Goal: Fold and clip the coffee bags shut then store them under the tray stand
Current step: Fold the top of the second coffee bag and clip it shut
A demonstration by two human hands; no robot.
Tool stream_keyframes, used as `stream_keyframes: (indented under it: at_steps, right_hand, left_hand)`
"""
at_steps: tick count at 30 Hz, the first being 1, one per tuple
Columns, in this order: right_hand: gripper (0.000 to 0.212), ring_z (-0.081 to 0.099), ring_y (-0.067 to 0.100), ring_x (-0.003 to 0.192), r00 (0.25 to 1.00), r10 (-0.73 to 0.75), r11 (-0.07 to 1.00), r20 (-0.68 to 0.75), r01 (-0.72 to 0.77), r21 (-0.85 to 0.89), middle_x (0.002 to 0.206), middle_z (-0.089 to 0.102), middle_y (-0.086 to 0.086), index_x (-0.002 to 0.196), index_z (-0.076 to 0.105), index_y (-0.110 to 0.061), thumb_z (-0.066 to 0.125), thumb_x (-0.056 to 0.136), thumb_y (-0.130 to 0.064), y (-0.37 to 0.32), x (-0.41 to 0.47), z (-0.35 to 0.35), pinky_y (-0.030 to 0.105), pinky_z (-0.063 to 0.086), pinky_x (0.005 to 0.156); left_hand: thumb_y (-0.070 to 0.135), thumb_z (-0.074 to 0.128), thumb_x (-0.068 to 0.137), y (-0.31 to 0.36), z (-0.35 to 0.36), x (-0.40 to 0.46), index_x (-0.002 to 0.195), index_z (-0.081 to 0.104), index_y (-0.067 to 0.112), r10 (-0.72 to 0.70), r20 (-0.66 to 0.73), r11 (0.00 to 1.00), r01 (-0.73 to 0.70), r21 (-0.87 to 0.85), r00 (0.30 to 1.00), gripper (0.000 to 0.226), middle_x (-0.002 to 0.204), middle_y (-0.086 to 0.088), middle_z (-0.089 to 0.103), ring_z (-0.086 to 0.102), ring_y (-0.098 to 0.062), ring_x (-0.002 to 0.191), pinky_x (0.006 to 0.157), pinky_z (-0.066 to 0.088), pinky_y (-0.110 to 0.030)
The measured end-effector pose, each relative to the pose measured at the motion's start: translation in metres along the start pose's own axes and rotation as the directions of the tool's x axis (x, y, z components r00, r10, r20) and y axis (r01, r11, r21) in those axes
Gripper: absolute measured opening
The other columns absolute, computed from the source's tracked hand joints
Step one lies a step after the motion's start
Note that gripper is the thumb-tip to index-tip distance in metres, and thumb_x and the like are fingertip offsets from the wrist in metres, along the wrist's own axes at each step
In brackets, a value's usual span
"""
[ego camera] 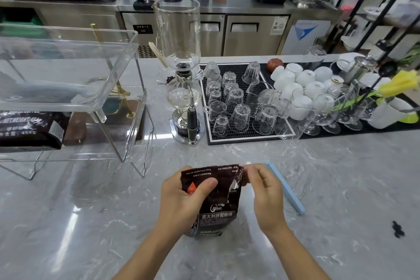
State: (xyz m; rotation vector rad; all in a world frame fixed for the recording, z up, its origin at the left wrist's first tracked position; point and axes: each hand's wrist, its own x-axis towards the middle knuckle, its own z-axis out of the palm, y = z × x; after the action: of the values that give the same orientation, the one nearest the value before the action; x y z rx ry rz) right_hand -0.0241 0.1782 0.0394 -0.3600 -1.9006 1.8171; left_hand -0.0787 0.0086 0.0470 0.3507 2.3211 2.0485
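A dark brown coffee bag (223, 200) stands upright on the marble counter in front of me. My left hand (181, 200) grips its left side, thumb pressed across the front. My right hand (264, 191) pinches the crumpled top right corner of the bag. A light blue sealing clip (286, 188) lies on the counter just right of my right hand, partly hidden behind it. Another dark coffee bag (31, 129) lies under the clear acrylic tray stand (127, 98) at the left.
A glass siphon coffee maker (184, 88) stands behind the bag. A black mat with several upturned glasses (236, 107), white cups (302, 84) and stemmed glasses fills the right back. A small black object (397, 229) lies at the right on the counter.
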Motion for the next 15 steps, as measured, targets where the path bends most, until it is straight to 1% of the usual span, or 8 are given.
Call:
stream_keyframes:
  at_steps: [2, 5, 6, 8, 9, 11, 13, 15]
  right_hand:
    - [0.027, 0.064, 0.001, 0.070, 0.994, 0.001, 0.992, -0.105, -0.014, -0.126, 0.077, 0.072, -0.005, 0.080, 0.069, -0.023, 0.057, 0.098, -0.006, 0.008, 0.001, -0.020, 0.011, 0.052, 0.069]
    - [0.033, 0.062, -0.003, 0.077, 0.964, -0.048, 0.923, -0.261, -0.057, -0.380, 0.084, 0.071, -0.008, 0.086, 0.065, -0.035, 0.066, 0.090, -0.002, 0.022, 0.000, -0.050, 0.002, 0.046, 0.070]
    - [0.033, 0.060, -0.003, 0.079, 0.953, -0.059, 0.895, -0.299, -0.082, -0.438, 0.087, 0.070, -0.008, 0.088, 0.064, -0.035, 0.068, 0.088, -0.002, 0.026, 0.001, -0.058, 0.000, 0.043, 0.070]
    - [0.030, 0.059, 0.003, 0.085, 0.935, -0.063, 0.839, -0.349, -0.140, -0.526, 0.096, 0.070, -0.002, 0.096, 0.066, -0.028, 0.071, 0.084, -0.001, 0.034, 0.002, -0.074, -0.001, 0.039, 0.075]
    - [0.028, 0.060, 0.011, 0.091, 0.933, -0.065, 0.801, -0.355, -0.164, -0.576, 0.102, 0.070, 0.001, 0.101, 0.068, -0.022, 0.073, 0.082, -0.002, 0.038, 0.002, -0.080, 0.003, 0.039, 0.080]
    - [0.031, 0.060, 0.024, 0.103, 0.940, -0.057, 0.696, -0.336, -0.204, -0.688, 0.111, 0.069, 0.004, 0.109, 0.070, -0.014, 0.076, 0.080, -0.005, 0.046, 0.001, -0.089, 0.026, 0.045, 0.091]
    - [0.031, 0.060, 0.028, 0.108, 0.949, -0.019, 0.578, -0.315, -0.247, -0.778, 0.113, 0.068, 0.004, 0.110, 0.072, -0.013, 0.079, 0.079, -0.013, 0.053, -0.002, -0.094, 0.045, 0.046, 0.097]
    - [0.025, 0.060, 0.027, 0.104, 0.954, -0.001, 0.498, -0.298, -0.258, -0.828, 0.108, 0.068, 0.002, 0.103, 0.076, -0.016, 0.080, 0.078, -0.019, 0.057, -0.005, -0.096, 0.049, 0.046, 0.095]
  left_hand:
    - [0.049, 0.076, 0.066, 0.000, 0.000, 0.000, 0.077, 0.072, 0.024, -0.005, -0.005, 1.000, 0.005, 0.001, 1.000, 0.028, 0.065, 0.007, 0.072, 0.065, 0.002, 0.058, 0.055, 0.050, -0.012]
    - [0.043, 0.080, 0.068, 0.000, 0.000, 0.000, 0.076, 0.071, 0.025, -0.016, -0.002, 1.000, 0.016, -0.003, 1.000, 0.022, 0.063, 0.009, 0.071, 0.064, 0.003, 0.056, 0.054, 0.049, -0.010]
    - [0.038, 0.082, 0.069, 0.000, 0.000, 0.000, 0.075, 0.071, 0.025, -0.015, -0.002, 1.000, 0.015, 0.005, 1.000, 0.018, 0.060, 0.012, 0.069, 0.063, 0.004, 0.055, 0.053, 0.048, -0.009]
    - [0.033, 0.086, 0.070, 0.001, 0.001, 0.001, 0.075, 0.071, 0.027, -0.011, -0.005, 1.000, 0.011, 0.004, 1.000, 0.016, 0.059, 0.014, 0.069, 0.063, 0.005, 0.054, 0.053, 0.047, -0.007]
    - [0.034, 0.088, 0.071, 0.003, 0.001, 0.001, 0.075, 0.072, 0.030, -0.011, -0.011, 1.000, 0.011, -0.005, 1.000, 0.017, 0.061, 0.014, 0.070, 0.064, 0.005, 0.055, 0.053, 0.048, -0.007]
    - [0.037, 0.083, 0.070, 0.005, 0.001, 0.000, 0.074, 0.074, 0.038, -0.009, -0.012, 1.000, 0.009, -0.021, 1.000, 0.011, 0.067, 0.013, 0.074, 0.067, 0.005, 0.059, 0.054, 0.050, -0.007]
    - [0.037, 0.087, 0.071, 0.005, 0.000, -0.001, 0.074, 0.074, 0.041, -0.005, -0.009, 1.000, 0.005, -0.016, 1.000, 0.014, 0.072, 0.012, 0.076, 0.069, 0.004, 0.062, 0.056, 0.051, -0.008]
    - [0.032, 0.084, 0.071, 0.004, 0.000, -0.001, 0.075, 0.074, 0.041, -0.012, -0.009, 1.000, 0.012, -0.010, 1.000, 0.014, 0.072, 0.012, 0.076, 0.070, 0.004, 0.062, 0.056, 0.052, -0.008]
